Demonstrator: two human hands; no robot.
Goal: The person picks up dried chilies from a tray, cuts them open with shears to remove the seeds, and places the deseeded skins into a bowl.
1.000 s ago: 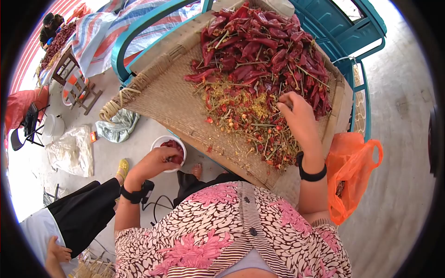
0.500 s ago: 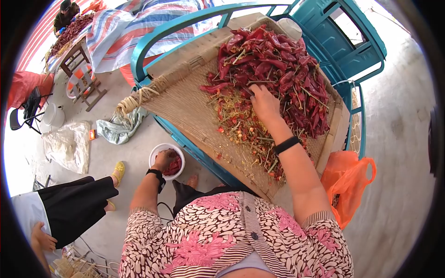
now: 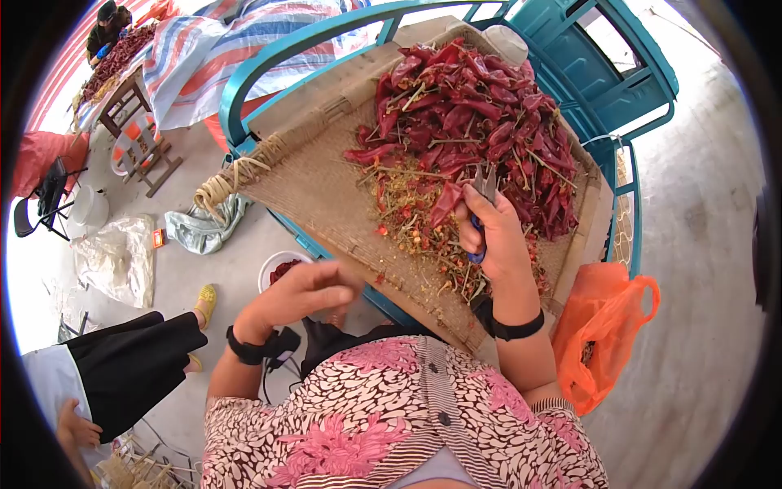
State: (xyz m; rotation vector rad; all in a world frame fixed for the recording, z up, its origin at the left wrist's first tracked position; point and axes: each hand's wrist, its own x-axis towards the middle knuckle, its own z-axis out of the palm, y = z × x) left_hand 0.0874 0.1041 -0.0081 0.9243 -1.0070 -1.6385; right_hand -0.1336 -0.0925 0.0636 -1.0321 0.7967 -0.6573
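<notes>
My right hand [image 3: 501,236] is closed around blue-handled scissors [image 3: 486,183], their metal blades pointing up toward the heap. A dried red chili [image 3: 446,204] shows at its fingertips. Beneath it, a big woven tray [image 3: 301,191] carries a heap of dried red chilies [image 3: 464,106] at the far side. Cut stems, seeds and red scraps [image 3: 407,212] are scattered nearer to me. My left hand [image 3: 303,297] is open, fingers extended and holding nothing, over the tray's near left side. Partly behind it stands a white bucket [image 3: 267,269] with red chilies inside.
The tray rests on a teal metal cart [image 3: 570,69]. An orange plastic bag [image 3: 603,334] hangs at the right. One person in a black skirt [image 3: 130,367] stands at the left; another [image 3: 106,37] works at a far chili pile. A wooden chair [image 3: 134,122] stands at the left.
My left hand has come up out of the white bucket and opened. My right hand has drawn back from the heap and turned, bringing the scissors and a chili into view.
</notes>
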